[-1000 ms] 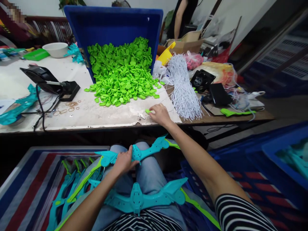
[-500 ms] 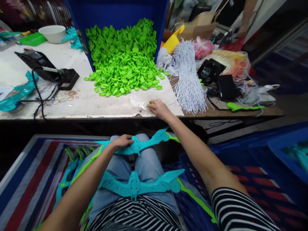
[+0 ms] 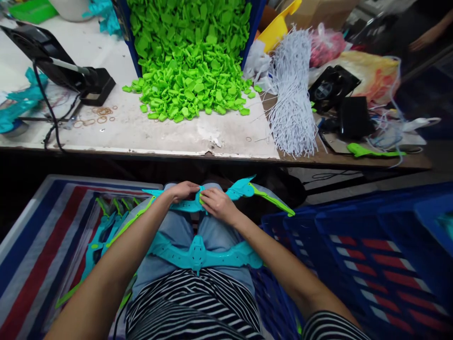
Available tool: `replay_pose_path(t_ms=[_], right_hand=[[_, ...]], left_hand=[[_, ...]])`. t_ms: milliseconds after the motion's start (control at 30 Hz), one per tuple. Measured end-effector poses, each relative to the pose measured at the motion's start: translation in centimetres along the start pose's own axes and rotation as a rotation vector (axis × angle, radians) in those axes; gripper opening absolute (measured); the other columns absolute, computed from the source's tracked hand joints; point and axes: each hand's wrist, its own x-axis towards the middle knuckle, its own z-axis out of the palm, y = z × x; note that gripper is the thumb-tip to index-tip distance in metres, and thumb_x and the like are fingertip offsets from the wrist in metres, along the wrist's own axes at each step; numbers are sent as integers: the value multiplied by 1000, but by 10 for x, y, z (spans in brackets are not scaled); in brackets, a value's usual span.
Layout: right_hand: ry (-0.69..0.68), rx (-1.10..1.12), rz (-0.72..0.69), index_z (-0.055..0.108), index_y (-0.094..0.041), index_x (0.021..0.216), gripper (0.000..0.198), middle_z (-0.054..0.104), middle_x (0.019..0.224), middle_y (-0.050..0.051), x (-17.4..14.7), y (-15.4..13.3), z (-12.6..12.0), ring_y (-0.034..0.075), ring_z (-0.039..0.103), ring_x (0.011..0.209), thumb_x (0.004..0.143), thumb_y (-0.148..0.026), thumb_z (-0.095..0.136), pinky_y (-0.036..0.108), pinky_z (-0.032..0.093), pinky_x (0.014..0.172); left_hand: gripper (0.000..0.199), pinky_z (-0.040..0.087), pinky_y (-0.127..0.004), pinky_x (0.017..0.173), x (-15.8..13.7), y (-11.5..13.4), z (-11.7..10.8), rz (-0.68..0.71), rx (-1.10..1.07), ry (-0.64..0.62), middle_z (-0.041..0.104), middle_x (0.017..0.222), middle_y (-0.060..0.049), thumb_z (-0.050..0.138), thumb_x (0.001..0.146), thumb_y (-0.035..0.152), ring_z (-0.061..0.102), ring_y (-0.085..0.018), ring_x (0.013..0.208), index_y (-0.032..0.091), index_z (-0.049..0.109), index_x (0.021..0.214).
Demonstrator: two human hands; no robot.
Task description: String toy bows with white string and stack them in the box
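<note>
Across my knees lies a turquoise plastic toy bow (image 3: 240,189) with lime-green limbs. My left hand (image 3: 184,191) grips it just left of the raised centre. In my right hand (image 3: 218,204), pinched at that centre, is a small lime-green plastic piece (image 3: 202,198), partly covered by my fingers and touching the bow. A second turquoise bow (image 3: 197,255) rests nearer, across my lap. On the bench, a large heap of similar lime-green pieces (image 3: 193,89) spills out of a tipped blue bin (image 3: 255,28).
A bundle of white strings (image 3: 293,94) lies right of the heap. At the left stand a black stand-like device (image 3: 95,87) and some rubber bands (image 3: 102,111). More bows (image 3: 102,241) are stacked by my left leg. Blue crates (image 3: 371,255) are on the right. A person's hand (image 3: 424,40) shows far right.
My right hand has come from the bench edge to the far bow's centre, bringing a small green piece. My left hand stays on the bow. The view has tilted down.
</note>
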Motion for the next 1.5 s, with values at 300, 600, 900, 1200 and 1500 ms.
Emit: replay_pose_path(t_ms=[300,600,900,1200,1500], right_hand=[[80,263,198,65,-23,100,16,64,113,9,1,6,8,23,57,109,86,-28,58,44,48,93],[-142,370,580,55,-20,121,70,68,96,5,24,15,4,22,64,90,56,-21,80,30,50,73],[84,61,590,70,-21,91,28,70,79,3,79,50,-92,17,62,77,89,-30,44,25,44,69],[256,-461,829,64,-8,109,30,60,116,22,145,179,-160,32,46,112,86,-16,46,45,36,93],[130,-57,801,70,-15,89,21,68,78,3,106,115,-147,16,59,73,77,-29,62,23,41,66]], left_hand=[[51,27,-22,54,-1,-5,-3,107,172,-56,51,61,5,75,57,54,37,-7,57,11,66,83],[59,33,-22,54,4,-11,6,149,266,75,50,63,4,74,51,59,40,-8,57,10,64,84],[36,49,-34,78,3,-22,21,445,693,318,66,96,-9,55,82,31,60,-20,87,14,59,113],[68,45,-50,96,-14,-67,61,632,1399,496,33,149,-21,60,76,15,30,-35,137,16,36,139],[47,45,-40,96,-27,-13,28,636,1316,194,53,134,-12,54,78,16,51,-25,118,21,52,125]])
